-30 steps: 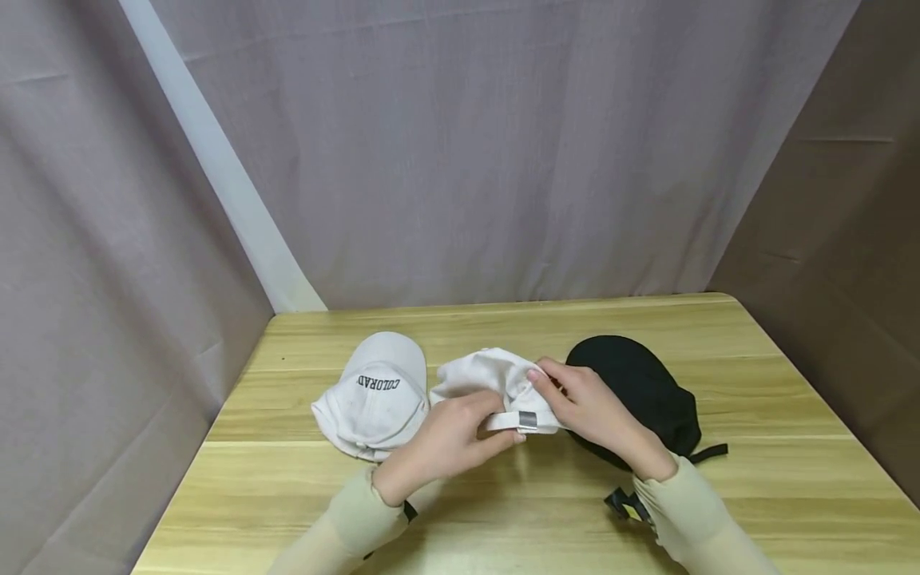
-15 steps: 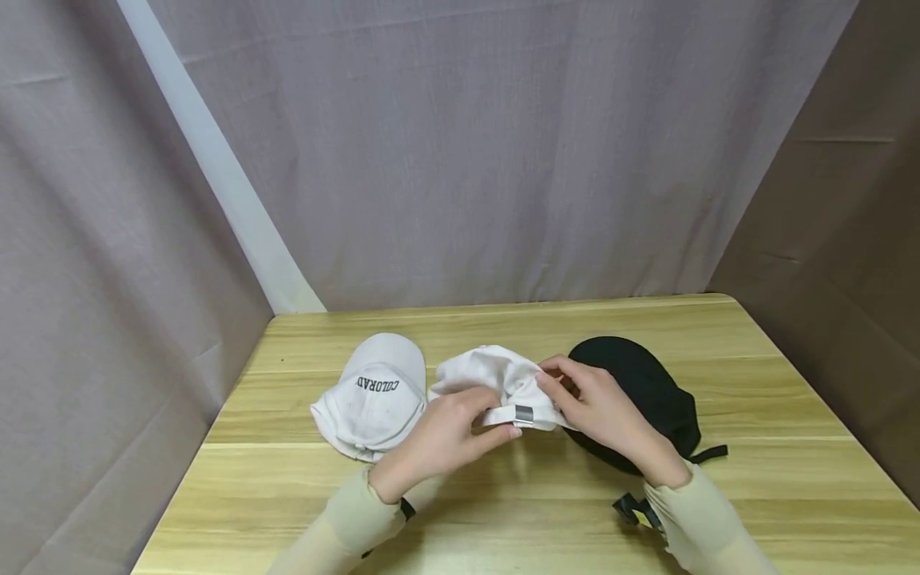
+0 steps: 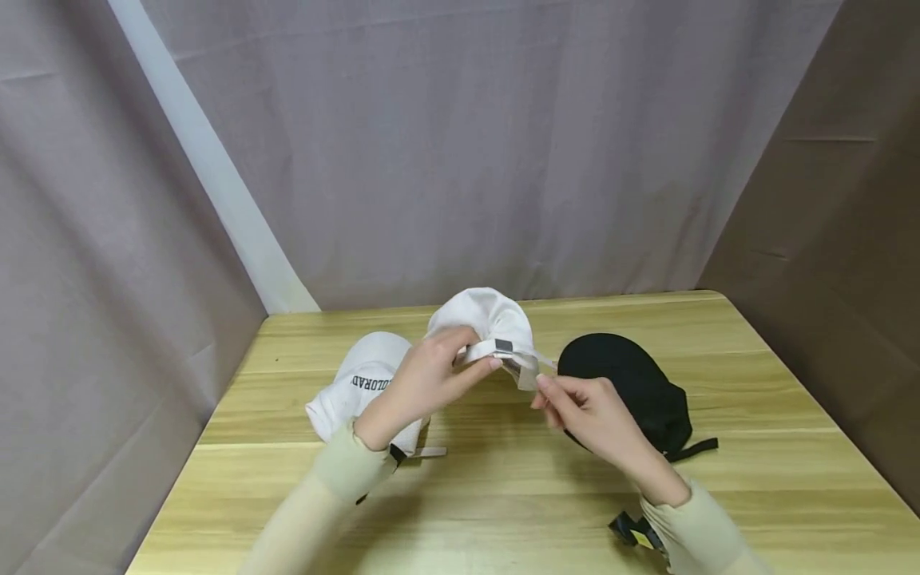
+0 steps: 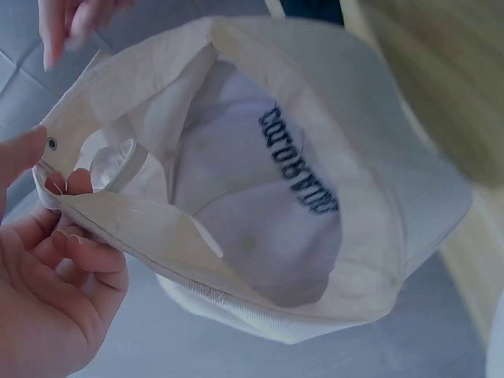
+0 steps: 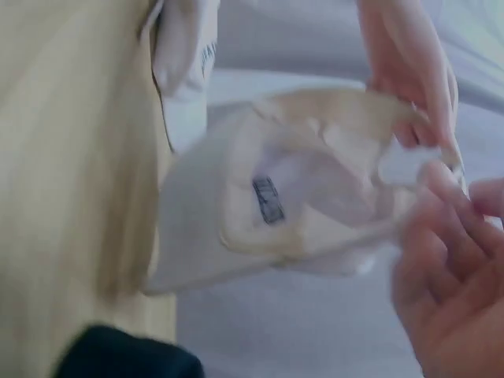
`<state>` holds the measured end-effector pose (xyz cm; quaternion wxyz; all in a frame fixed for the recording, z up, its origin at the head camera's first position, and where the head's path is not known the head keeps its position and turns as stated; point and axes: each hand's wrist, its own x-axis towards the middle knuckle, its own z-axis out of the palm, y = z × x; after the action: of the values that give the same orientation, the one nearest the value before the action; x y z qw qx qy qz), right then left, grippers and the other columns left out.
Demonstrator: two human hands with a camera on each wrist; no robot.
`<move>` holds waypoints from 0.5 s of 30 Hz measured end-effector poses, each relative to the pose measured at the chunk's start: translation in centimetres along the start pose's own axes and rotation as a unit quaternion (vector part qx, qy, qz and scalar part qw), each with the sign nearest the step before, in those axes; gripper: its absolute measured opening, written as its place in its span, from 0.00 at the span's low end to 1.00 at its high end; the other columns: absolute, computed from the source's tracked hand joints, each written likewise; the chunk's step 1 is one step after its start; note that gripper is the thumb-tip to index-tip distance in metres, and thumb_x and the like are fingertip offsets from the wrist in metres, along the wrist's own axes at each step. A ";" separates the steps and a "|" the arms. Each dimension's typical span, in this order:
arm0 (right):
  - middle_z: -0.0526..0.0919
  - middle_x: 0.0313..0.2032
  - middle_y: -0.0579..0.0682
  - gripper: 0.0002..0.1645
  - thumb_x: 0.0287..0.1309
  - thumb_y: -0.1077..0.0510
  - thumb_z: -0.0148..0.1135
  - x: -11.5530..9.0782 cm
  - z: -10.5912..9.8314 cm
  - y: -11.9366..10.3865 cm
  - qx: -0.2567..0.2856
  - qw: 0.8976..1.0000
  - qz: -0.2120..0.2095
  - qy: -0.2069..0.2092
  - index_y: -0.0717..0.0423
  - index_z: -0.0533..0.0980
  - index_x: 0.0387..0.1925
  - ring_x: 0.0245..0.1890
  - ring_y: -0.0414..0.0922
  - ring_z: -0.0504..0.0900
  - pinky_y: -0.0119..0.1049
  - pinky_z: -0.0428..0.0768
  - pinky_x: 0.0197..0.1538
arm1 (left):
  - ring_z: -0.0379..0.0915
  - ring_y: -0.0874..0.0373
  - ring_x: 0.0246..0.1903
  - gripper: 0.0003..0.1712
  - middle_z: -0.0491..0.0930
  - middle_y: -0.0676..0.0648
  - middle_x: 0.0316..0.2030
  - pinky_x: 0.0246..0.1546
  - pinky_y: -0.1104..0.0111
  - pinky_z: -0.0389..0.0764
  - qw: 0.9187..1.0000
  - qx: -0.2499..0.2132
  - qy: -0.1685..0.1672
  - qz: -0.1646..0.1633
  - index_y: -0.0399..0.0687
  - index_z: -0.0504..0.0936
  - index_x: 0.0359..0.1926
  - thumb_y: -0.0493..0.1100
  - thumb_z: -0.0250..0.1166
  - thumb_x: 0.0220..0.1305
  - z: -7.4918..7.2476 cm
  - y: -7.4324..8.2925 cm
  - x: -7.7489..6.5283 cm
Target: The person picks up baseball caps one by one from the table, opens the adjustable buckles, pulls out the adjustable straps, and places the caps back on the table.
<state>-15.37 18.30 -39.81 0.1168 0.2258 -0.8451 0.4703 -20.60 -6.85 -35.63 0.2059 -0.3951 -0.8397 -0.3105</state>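
My left hand [image 3: 427, 379] grips a white baseball cap [image 3: 483, 313] by its back strap, beside the metal buckle [image 3: 503, 346]. The cap is raised over the table, crown facing away. In the left wrist view its opening faces the camera, with dark lettering [image 4: 295, 161] seen inside; a dark label [image 5: 268, 199] shows in the right wrist view. My right hand [image 3: 596, 411] is just right of the cap, fingers loosely curled, fingertips close by the strap's loose end [image 3: 548, 361]. The left wrist view has a gap between those fingertips and the cap.
Another white cap [image 3: 370, 369], lettered in black, lies on the wooden table [image 3: 517, 495] at left, partly behind my left hand. A black cap [image 3: 621, 383] with a loose strap [image 3: 695, 450] lies at right. Grey curtains [image 3: 446, 160] stand behind the table.
The held white cap has risen and moved away from me. My right hand has come off the cap's right side and dropped lower. The left hand keeps its grip on the strap.
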 end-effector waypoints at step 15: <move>0.75 0.64 0.62 0.30 0.83 0.52 0.27 0.8 3.5 -0.5 0.211 0.969 0.010 -0.125 0.63 0.62 0.73 0.64 0.57 0.74 0.44 0.79 0.57 | 0.61 0.64 0.25 0.14 0.67 0.54 0.24 0.26 0.70 0.66 1.000 0.015 -0.022 0.004 0.54 0.74 0.31 0.53 0.68 0.68 -0.4 -0.4 -0.1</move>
<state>-15.79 14.92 -40.94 -0.0448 0.2936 -0.7369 0.6072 -20.82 -7.42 -35.52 0.1941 -0.4017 -0.8474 -0.2879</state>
